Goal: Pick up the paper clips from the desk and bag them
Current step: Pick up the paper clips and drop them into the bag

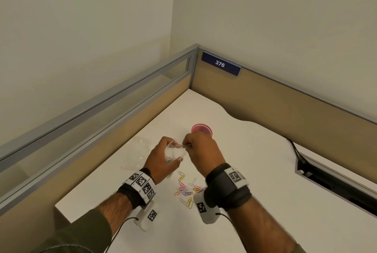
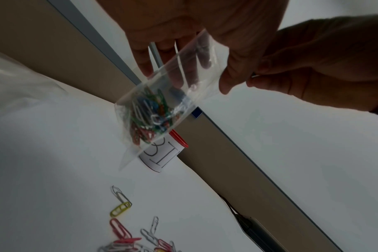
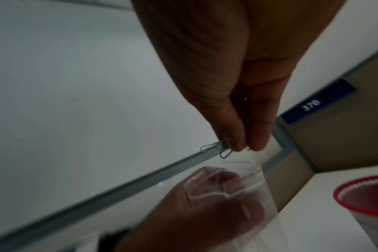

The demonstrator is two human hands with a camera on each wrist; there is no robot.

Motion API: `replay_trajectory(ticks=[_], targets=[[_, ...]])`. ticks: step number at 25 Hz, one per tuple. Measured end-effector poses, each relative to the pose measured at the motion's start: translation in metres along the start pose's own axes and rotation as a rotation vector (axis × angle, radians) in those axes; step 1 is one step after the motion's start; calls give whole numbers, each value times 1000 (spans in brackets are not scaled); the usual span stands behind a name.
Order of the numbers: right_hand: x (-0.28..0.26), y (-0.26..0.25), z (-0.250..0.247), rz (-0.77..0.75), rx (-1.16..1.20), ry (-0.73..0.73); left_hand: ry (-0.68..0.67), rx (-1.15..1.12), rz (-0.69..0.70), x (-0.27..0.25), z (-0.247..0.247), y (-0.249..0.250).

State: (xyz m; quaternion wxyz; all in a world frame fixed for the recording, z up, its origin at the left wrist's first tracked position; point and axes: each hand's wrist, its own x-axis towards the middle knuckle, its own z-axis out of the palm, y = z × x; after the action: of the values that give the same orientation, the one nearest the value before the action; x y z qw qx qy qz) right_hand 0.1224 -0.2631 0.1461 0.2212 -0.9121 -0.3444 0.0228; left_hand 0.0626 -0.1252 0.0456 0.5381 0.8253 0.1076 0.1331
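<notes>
My left hand holds a small clear plastic bag above the desk, mouth up; several coloured clips lie in the bag's bottom. My right hand pinches silver paper clips at the bag's mouth. The right hand's fingertips point down just above my left hand. A loose heap of coloured paper clips lies on the white desk below my wrists, also visible under the bag.
A red-rimmed cup stands just behind my hands, white-sided with a written label. More clear plastic bags lie flat at the left. Tan partition walls close off the desk's far sides. A cable slot opens at the right.
</notes>
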Motion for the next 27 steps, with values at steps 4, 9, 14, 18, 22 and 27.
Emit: replay_trajectory(ticks=[4, 9, 14, 18, 22, 27], targets=[[-6, -17, 10, -117, -139, -83, -11, 66, -21, 0, 7, -1], [-12, 3, -1, -4, 105, 90, -7, 12, 1, -7, -1, 3], [-27, 84, 49, 297, 3, -146, 13, 0, 15, -13, -11, -1], [-59, 103, 108, 346, -131, -437, 42, -16, 15, -14, -19, -4], [-55, 87, 116, 284, -125, -405, 55, -23, 0, -14, -26, -6], [-19, 82, 132, 152, -71, -481, 55, -31, -18, -17, -29, -7]])
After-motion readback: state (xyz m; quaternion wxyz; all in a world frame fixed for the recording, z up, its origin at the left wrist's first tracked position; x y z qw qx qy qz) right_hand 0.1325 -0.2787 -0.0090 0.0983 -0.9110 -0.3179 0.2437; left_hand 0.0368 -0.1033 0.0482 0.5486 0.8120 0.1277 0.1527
